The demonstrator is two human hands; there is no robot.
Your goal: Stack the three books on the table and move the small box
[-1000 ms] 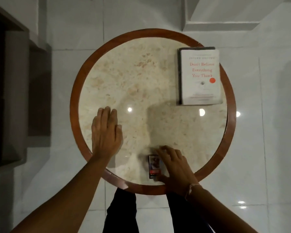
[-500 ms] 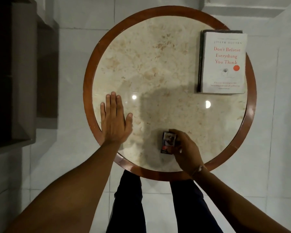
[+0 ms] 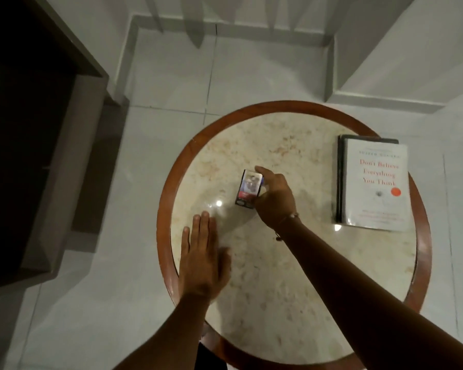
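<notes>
A stack of books (image 3: 374, 185) lies at the right side of the round table (image 3: 163, 209), a white cover with red lettering on top and dark covers showing under its left edge. The small dark box (image 3: 247, 189) sits on the marble top, left of centre. My right hand (image 3: 274, 198) grips the box from its right side, fingers curled over its far end. My left hand (image 3: 202, 257) rests flat on the table near the left rim, fingers together, holding nothing.
The table has a marble top and a brown wooden rim. Dark furniture (image 3: 30, 145) stands on the tiled floor to the left. White steps (image 3: 385, 62) rise beyond the table at the back right.
My right hand has carried the small box from the near edge of the table toward its middle. My left hand stays flat near the left rim. The view has tilted forward.
</notes>
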